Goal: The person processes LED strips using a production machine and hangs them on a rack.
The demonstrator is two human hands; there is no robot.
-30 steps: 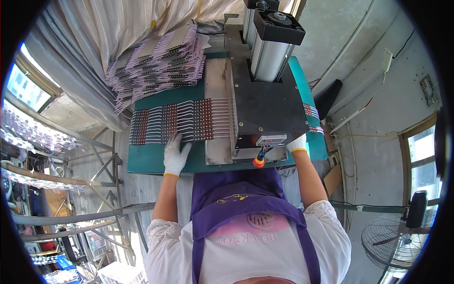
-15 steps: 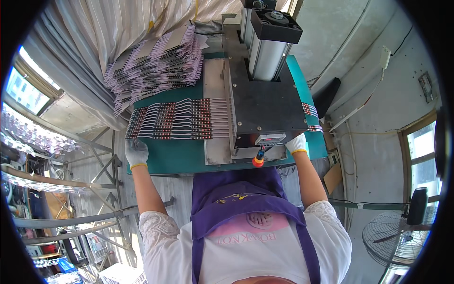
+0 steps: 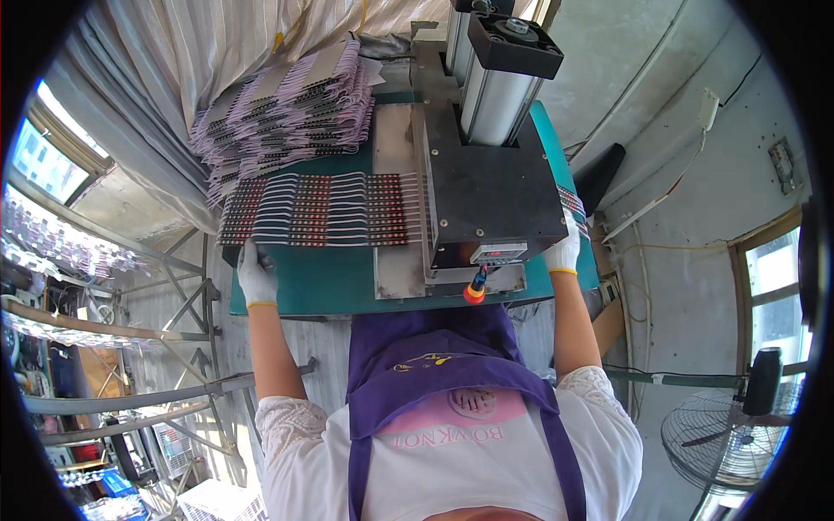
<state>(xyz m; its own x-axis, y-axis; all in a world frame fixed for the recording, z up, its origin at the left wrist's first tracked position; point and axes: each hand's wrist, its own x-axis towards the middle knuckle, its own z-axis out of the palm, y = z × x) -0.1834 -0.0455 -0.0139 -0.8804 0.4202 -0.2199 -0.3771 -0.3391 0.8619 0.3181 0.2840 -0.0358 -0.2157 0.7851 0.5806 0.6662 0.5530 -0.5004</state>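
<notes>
A sheet of dark LED modules (image 3: pixel 310 208), with red dots and white linking wires, lies across the green tabletop and passes beneath a black press (image 3: pixel 495 195). Its far end (image 3: pixel 571 201) comes out on the press's right. My left hand (image 3: pixel 257 273), in a white glove, is at the sheet's near left corner, fingers closed at the edge. My right hand (image 3: pixel 564 247), also gloved, reaches along the press's right side to the sheet's end; its fingertips are hard to make out. The sheet's middle is hidden under the press.
Behind the sheet rises a tall pile of similar wired modules (image 3: pixel 287 108). A red-and-yellow knob (image 3: pixel 474 291) juts from the press's front, below a small display (image 3: pixel 499 253). A metal rack (image 3: pixel 187 334) stands left, and a fan (image 3: pixel 725 434) right.
The sheet's left part has shifted left and slightly away from me. My right hand has moved forward and right along the press to the sheet's end. My left hand has moved slightly right.
</notes>
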